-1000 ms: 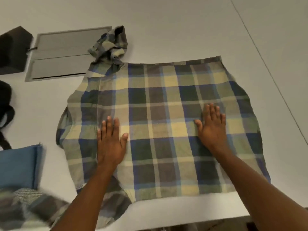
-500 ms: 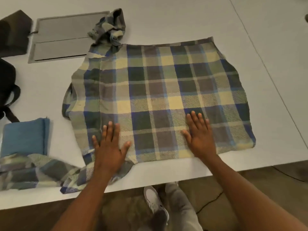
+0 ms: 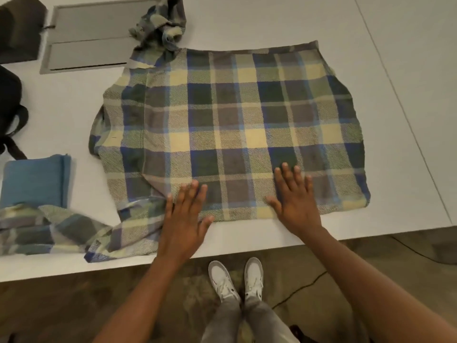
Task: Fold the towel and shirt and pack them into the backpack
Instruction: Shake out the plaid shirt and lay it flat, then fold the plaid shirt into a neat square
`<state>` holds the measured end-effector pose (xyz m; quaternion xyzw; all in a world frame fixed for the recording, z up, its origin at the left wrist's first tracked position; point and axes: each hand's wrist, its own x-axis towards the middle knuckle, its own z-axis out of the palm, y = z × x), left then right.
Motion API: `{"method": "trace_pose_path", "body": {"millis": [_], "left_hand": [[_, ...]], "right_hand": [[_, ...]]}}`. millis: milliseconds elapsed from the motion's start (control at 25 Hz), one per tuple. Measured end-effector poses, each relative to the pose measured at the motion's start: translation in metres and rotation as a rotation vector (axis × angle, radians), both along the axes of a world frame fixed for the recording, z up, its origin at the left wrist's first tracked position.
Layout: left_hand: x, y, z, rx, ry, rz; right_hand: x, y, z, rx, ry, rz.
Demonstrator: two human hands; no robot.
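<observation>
A plaid shirt (image 3: pixel 230 129) in blue, green and yellow lies spread flat on the white table (image 3: pixel 272 18). One sleeve is bunched at the far left corner, the other trails off to the near left. My left hand (image 3: pixel 184 219) lies flat with straight fingers on the shirt's near edge by the sleeve seam. My right hand (image 3: pixel 295 199) presses flat on the near edge further right. A folded blue towel (image 3: pixel 34 180) sits at the left. The black backpack (image 3: pixel 10 112) shows partly at the left edge.
A grey metal hatch plate (image 3: pixel 91 33) is set in the table at the far left, with a dark box (image 3: pixel 19 28) beside it. The table's near edge runs just below my hands. Under it are my feet in white shoes (image 3: pixel 237 278) and a cable on the floor.
Both hands have slid toward me over the shirt, from its middle to its near edge. The camera view has tilted down, so the table edge and floor now show.
</observation>
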<state>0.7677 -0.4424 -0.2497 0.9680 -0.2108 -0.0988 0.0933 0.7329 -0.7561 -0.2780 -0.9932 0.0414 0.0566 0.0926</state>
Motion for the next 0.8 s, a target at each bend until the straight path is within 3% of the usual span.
{"method": "trace_pose_path", "body": {"millis": [160, 320, 800], "left_hand": [[-0.005, 0.003, -0.018, 0.127, 0.003, -0.032], [-0.009, 0.012, -0.013, 0.114, 0.016, -0.003], [-0.034, 0.036, 0.01, 0.258, 0.111, 0.433]], "right_hand": [[-0.019, -0.04, 0.001, -0.003, -0.025, 0.016], [-0.034, -0.071, 0.001, -0.016, -0.037, -0.067], [-0.035, -0.074, 0.002, -0.008, -0.014, -0.062]]}}
